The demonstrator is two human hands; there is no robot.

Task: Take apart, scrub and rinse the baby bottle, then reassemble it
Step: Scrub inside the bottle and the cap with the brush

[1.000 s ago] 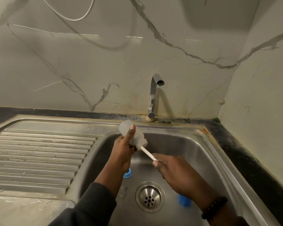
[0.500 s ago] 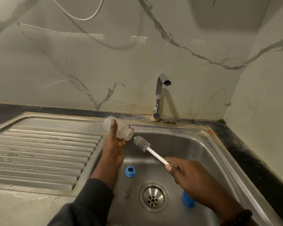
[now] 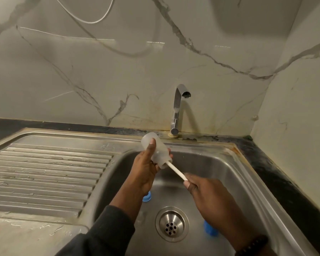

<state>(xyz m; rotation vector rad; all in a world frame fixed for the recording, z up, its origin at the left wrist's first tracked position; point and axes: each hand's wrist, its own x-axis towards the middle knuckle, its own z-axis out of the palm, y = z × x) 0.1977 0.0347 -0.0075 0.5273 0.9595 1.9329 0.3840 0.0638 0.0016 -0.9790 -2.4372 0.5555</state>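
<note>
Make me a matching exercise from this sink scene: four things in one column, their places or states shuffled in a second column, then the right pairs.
Things:
1. bottle
2. brush
3. tap
4. drain

Places or states:
A. on the sink floor, between two blue parts
B. held in the left hand, tilted over the basin
C. behind the basin, no water running
D. head inside the bottle, handle in the right hand

Pairs: 1-B, 2-D, 3-C, 4-A
</note>
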